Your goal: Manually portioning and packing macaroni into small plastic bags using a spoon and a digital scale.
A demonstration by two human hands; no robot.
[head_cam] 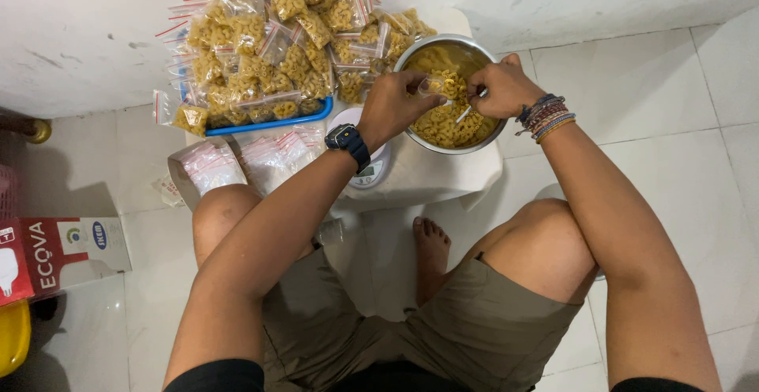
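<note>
Bag, mouth seemingly rightward, pinched by left hand; right hand grips spoon.

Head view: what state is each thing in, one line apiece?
Metal bowl: partly filled with elbow pasta.
Small clear bag: held open at the bowl by the left hand.
Right hand: closed on a white spoon, which dips into the pasta.
Filled bags: sealed, heaped on the blue tray.
Empty bags: flat, stacked.
Scale: nothing on it, half hidden by the left wrist.
</note>
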